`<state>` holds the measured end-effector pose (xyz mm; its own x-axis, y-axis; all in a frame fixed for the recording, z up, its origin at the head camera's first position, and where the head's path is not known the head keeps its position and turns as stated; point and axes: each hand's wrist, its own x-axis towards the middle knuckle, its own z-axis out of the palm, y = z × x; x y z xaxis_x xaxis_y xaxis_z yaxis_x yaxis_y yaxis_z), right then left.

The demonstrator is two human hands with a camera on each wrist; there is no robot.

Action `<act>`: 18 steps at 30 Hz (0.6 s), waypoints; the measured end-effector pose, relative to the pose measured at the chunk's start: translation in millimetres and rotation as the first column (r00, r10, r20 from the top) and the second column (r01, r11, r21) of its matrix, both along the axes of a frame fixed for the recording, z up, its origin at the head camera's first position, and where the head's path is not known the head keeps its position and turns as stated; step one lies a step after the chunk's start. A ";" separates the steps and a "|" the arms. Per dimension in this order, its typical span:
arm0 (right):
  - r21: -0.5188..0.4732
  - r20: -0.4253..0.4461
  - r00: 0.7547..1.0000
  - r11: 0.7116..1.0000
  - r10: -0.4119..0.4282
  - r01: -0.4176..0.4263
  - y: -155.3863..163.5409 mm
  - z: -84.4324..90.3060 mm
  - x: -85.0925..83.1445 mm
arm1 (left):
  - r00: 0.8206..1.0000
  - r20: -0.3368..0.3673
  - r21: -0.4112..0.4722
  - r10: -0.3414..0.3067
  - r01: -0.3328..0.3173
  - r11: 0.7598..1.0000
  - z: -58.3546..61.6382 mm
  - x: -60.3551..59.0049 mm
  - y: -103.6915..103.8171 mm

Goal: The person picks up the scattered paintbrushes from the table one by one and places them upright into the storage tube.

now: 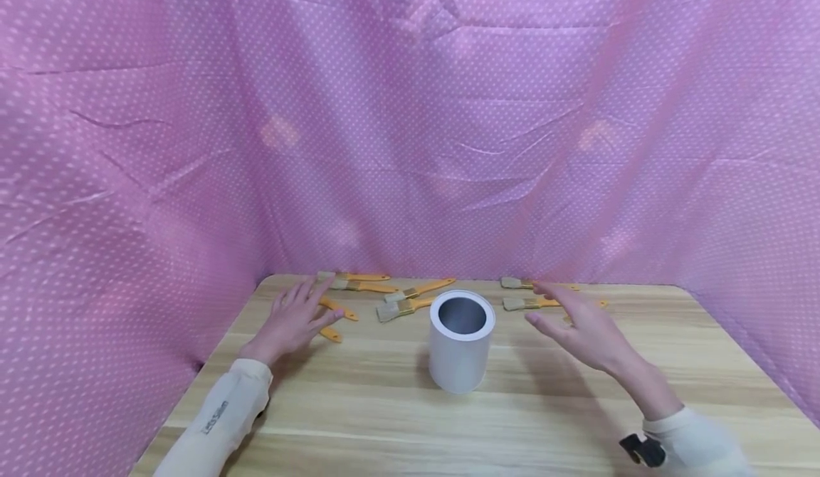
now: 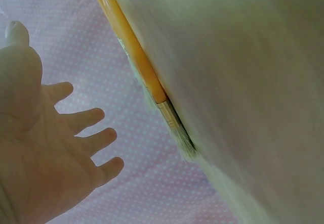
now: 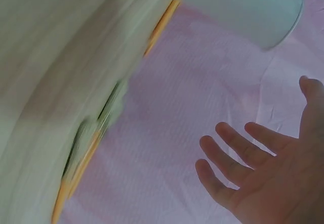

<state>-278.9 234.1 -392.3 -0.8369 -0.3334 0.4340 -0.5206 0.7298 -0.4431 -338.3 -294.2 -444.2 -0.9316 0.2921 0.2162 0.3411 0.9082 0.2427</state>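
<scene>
While both hands are held flat with fingers spread, nothing is gripped by either.

Left hand: the left hand [image 1: 296,318] is laid palm-down, low over the wooden table [image 1: 384,406], among the nearest paintbrushes [image 1: 337,311]; whether the fingertips rest on them cannot be told. In the left wrist view its palm [image 2: 45,153] is seen open and empty, with one brush [image 2: 147,77] lying just beyond.

Right hand: the right hand [image 1: 579,324] is raised above the table, fingers straight and apart, near the brushes on the right [image 1: 532,302]; no contact is shown.

Cylinder: a white open-topped cylinder [image 1: 461,340] is stood upright between the hands, mouth up, presumably so that it can be reached from either side.

Brushes: orange-handled brushes are scattered flat along the far edge, several left of the cylinder [image 1: 410,299], others right, apart from the cylinder.

Backdrop: pink dotted cloth [image 1: 410,121] is hung round the table on three sides.
</scene>
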 end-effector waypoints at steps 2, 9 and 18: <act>-0.019 0.024 0.999 0.999 0.029 -0.028 -11.3 1.4 -0.1 | 1.000 -0.005 -0.001 0.002 -0.002 1.000 1.2 0.2 -1.7; -0.045 0.094 0.989 0.992 0.118 -0.114 -43.2 5.5 -4.5 | 1.000 0.009 0.006 -0.006 0.006 1.000 4.9 0.5 -4.0; -0.150 0.154 0.949 0.956 0.276 -0.253 -73.3 -4.5 -11.8 | 0.999 0.023 -0.025 0.029 -0.029 0.999 4.2 9.0 -2.6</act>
